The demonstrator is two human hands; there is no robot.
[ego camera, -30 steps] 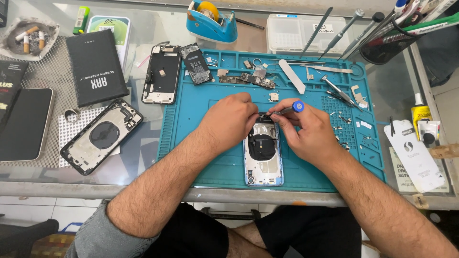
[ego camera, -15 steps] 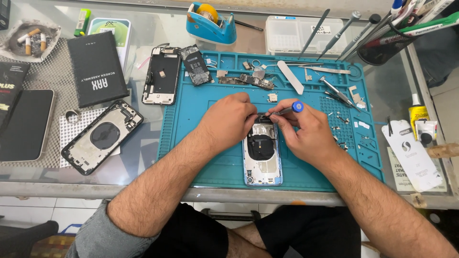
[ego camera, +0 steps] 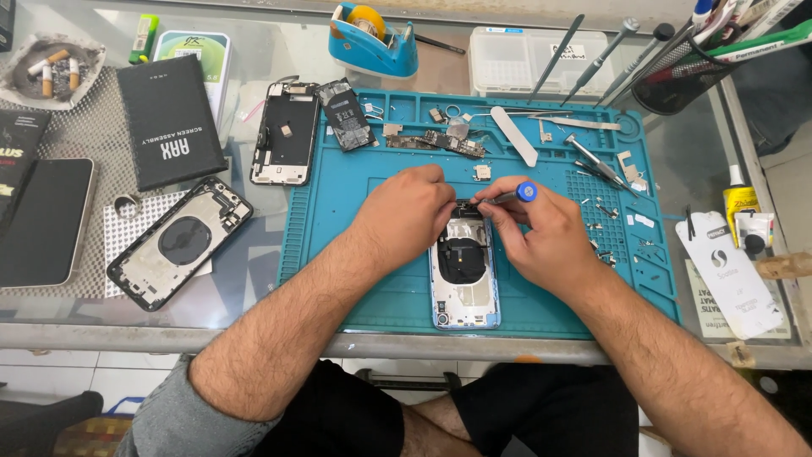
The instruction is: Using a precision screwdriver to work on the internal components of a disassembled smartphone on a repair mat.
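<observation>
- The open phone (ego camera: 463,275) is lying just under both hands' fingers.
- The right hand (ego camera: 541,233) is pinching a small screwdriver (ego camera: 507,196).
- The left hand (ego camera: 406,216) is pressing curled fingers on the phone's top.

Your left hand (ego camera: 406,216) covers the top left corner of the opened phone housing (ego camera: 463,275); whatever your fingertips touch there is hidden. The screwdriver (ego camera: 506,196) tip meets the housing between both hands, too small to make out. Loose screws (ego camera: 602,207) on the blue mat (ego camera: 338,279) are only specks. The dark phone (ego camera: 38,222) and mesh tool cup (ego camera: 677,72) run off the frame edges.
</observation>
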